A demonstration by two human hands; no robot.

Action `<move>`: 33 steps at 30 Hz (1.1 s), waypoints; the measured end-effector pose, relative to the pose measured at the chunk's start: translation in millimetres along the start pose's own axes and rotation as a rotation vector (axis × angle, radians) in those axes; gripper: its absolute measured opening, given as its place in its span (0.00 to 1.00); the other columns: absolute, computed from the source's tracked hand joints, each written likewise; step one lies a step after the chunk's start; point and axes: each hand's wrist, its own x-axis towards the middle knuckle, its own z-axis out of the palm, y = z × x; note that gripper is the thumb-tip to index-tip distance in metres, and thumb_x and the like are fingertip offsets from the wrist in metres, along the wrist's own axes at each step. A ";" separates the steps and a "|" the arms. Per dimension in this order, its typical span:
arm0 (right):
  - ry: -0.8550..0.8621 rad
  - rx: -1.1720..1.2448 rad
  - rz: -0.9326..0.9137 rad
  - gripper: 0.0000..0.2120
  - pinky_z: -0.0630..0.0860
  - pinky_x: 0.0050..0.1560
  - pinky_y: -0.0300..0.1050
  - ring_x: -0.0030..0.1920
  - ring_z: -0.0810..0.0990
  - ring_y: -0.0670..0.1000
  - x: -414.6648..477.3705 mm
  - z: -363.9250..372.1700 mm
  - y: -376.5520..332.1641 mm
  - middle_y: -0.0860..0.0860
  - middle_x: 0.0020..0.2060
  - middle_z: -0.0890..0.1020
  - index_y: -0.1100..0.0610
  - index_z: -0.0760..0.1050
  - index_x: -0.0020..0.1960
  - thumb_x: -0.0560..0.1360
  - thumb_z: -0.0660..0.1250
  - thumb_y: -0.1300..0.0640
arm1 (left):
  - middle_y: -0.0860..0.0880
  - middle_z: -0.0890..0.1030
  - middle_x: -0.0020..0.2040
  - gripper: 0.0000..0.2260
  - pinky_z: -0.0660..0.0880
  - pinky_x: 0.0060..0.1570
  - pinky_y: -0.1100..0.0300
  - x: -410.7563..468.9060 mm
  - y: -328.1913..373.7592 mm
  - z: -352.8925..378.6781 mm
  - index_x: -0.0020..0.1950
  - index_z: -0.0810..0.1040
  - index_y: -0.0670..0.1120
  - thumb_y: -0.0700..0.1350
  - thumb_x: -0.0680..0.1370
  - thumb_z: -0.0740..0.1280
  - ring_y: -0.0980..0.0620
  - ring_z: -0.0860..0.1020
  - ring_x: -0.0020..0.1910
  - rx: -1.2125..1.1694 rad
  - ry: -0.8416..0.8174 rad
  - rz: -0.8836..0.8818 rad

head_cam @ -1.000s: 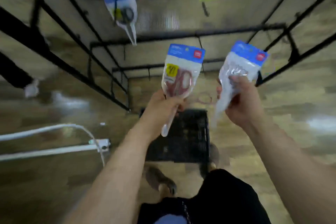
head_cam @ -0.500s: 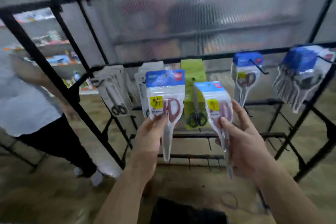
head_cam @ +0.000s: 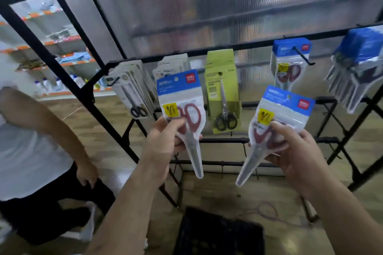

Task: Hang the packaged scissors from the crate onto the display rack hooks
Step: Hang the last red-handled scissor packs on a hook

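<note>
Left hand (head_cam: pixel 165 141) pinches a clear blue-topped pack of red-handled scissors (head_cam: pixel 182 97); right hand (head_cam: pixel 294 151) clamps a second such pack (head_cam: pixel 284 107), tilted; both hang blades-down, headers up; the right one's nearer, below-left of the black rack hook (head_cam: pixel 302 55) carrying matching packs.

Dim cool indoor light, soft motion blur throughout, wide-angle bending at edges, weak shadows
</note>
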 end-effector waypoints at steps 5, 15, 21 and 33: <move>0.196 -0.110 -0.135 0.12 0.80 0.43 0.47 0.42 0.86 0.49 -0.8 8.6 5.7 0.51 0.42 0.87 0.57 0.82 0.52 0.76 0.70 0.48 | 0.43 0.87 0.50 0.07 0.77 0.62 0.39 21.0 -4.0 6.3 0.49 0.85 0.46 0.43 0.82 0.67 0.41 0.84 0.51 -0.036 -0.128 -0.013; 0.388 -0.381 -0.337 0.07 0.77 0.46 0.47 0.42 0.83 0.52 -10.3 3.1 -11.7 0.55 0.42 0.85 0.65 0.82 0.52 0.79 0.68 0.63 | 0.47 0.86 0.48 0.16 0.81 0.54 0.40 48.5 -16.7 31.9 0.57 0.82 0.51 0.31 0.78 0.66 0.48 0.83 0.47 0.031 -0.392 0.105; 0.343 -0.439 -0.375 0.13 0.78 0.33 0.45 0.32 0.82 0.51 26.8 -18.0 -46.6 0.51 0.33 0.85 0.51 0.83 0.41 0.83 0.65 0.56 | 0.50 0.87 0.48 0.07 0.81 0.41 0.60 56.7 -10.9 85.3 0.57 0.82 0.49 0.40 0.84 0.65 0.51 0.86 0.45 -0.066 -0.364 0.118; 0.090 -0.355 -0.346 0.06 0.73 0.25 0.38 0.29 0.81 0.44 135.5 -67.9 -75.8 0.48 0.31 0.83 0.54 0.77 0.47 0.83 0.65 0.56 | 0.46 0.86 0.47 0.06 0.84 0.43 0.44 54.3 -13.0 184.1 0.50 0.82 0.53 0.51 0.78 0.67 0.43 0.85 0.42 -0.045 -0.112 0.106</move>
